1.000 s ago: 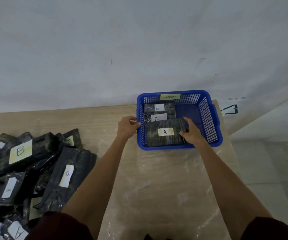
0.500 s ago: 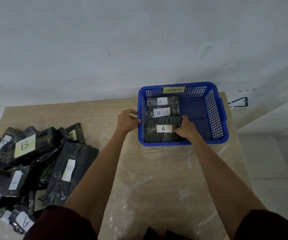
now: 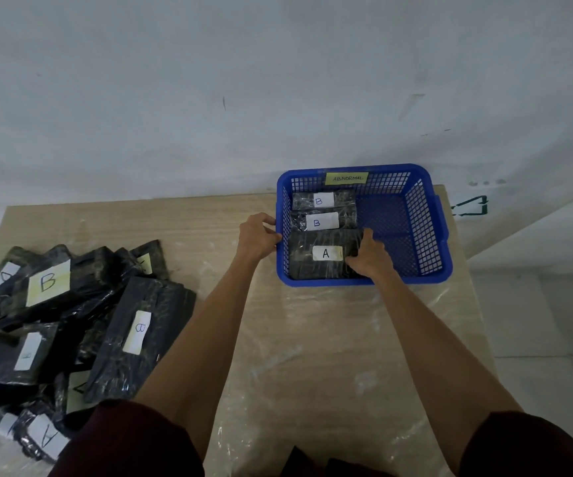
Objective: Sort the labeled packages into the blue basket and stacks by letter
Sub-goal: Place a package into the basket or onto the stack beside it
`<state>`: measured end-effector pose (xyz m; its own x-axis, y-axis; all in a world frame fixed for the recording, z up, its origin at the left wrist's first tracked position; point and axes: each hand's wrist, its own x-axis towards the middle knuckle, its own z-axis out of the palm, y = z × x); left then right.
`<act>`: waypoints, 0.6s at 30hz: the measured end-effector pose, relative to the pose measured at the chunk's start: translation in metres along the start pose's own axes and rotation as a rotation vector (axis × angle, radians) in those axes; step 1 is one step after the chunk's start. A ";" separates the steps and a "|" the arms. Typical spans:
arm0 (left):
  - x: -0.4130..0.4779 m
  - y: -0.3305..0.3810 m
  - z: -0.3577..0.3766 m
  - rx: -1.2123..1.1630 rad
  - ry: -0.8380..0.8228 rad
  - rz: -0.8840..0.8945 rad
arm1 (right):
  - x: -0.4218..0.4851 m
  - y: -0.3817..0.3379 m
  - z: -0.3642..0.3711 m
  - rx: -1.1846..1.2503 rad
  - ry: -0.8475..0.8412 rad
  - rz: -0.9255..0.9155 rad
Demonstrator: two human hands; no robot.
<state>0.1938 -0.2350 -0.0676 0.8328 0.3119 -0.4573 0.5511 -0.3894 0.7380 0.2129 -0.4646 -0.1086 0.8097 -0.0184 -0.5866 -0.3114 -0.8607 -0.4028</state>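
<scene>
Both hands at the blue basket (image 3: pixel 426 235), with the A package (image 3: pixel 304 266) lying inside it.

From my remote seat I see the left hand (image 3: pixel 257 237) holding the basket's left rim, fingers curled over the edge. The right hand (image 3: pixel 369 258) reaches into the basket and grips the right end of the A package, thumb on its far edge and fingers bent onto its top beside the white label. That package lies flat in the near left corner, and two B packages (image 3: pixel 333 222) sit just behind it against the left wall. A yellow tag (image 3: pixel 347 178) on the far wall reads ABNORMAL. The basket stands at the far right of the table (image 3: pixel 192 218), which is partly covered by a clear plastic sheet (image 3: pixel 312 356). Well apart on the left lies a loose pile of packages (image 3: pixel 161 304), with A and B labels showing.
</scene>
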 end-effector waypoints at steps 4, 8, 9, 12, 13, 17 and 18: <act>-0.006 -0.003 -0.010 0.016 -0.024 0.032 | -0.011 -0.013 -0.003 -0.051 0.064 -0.018; -0.011 -0.014 -0.042 -0.009 -0.024 0.067 | -0.023 -0.042 0.001 -0.025 0.199 -0.124; -0.012 -0.019 -0.053 -0.015 -0.019 0.068 | -0.026 -0.051 0.005 -0.004 0.235 -0.165; -0.012 -0.039 -0.093 -0.024 -0.015 0.078 | -0.040 -0.081 0.020 0.060 0.308 -0.237; -0.013 -0.048 -0.107 -0.017 -0.016 0.085 | -0.046 -0.091 0.027 0.067 0.320 -0.247; -0.014 -0.087 -0.175 0.061 -0.043 0.125 | -0.073 -0.135 0.062 0.112 0.380 -0.266; -0.013 -0.099 -0.192 0.065 -0.043 0.133 | -0.079 -0.147 0.072 0.115 0.383 -0.278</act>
<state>0.1180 -0.0341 -0.0392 0.8994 0.2166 -0.3796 0.4367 -0.4804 0.7606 0.1588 -0.2995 -0.0535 0.9881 -0.0007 -0.1535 -0.0931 -0.7980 -0.5954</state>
